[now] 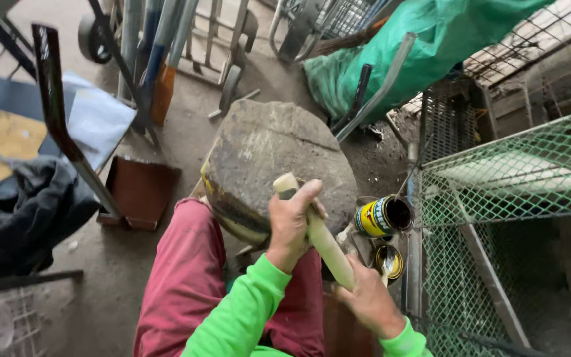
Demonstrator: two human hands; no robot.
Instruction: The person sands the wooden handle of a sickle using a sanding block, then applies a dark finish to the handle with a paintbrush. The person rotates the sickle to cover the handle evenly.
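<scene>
While I sat with my knee in red trousers (186, 277) raised, both my hands were wrapped around a pale wooden handle (322, 238). My left hand (291, 223) gripped it high up, fingers (310, 194) curled fully round the shaft just below its rounded top end. My right hand (368, 301) clasped the lower part, fingers closed on the wood near where it disappeared behind my palm. The handle's long axis ran on a diagonal: its free end pointed up and away from me toward the upper left, over the stone block (275, 158), while the lower end slanted down to the right toward my lap. I could not tell what was fitted at the lower end, as my hand hid it.

The handle's top end lay over the near edge of the grey, rough stone block, which stood on the concrete floor (186, 132) just ahead of my knee. Just to the right of the handle stood an open yellow tin (383, 216) with dark contents, and its lid (389, 261) lay close below it. A green wire mesh panel (517, 178) stood at my right. To the left, a rusty brown metal tray (140, 192) lay on the floor beside a dark cloth (28, 205).
</scene>
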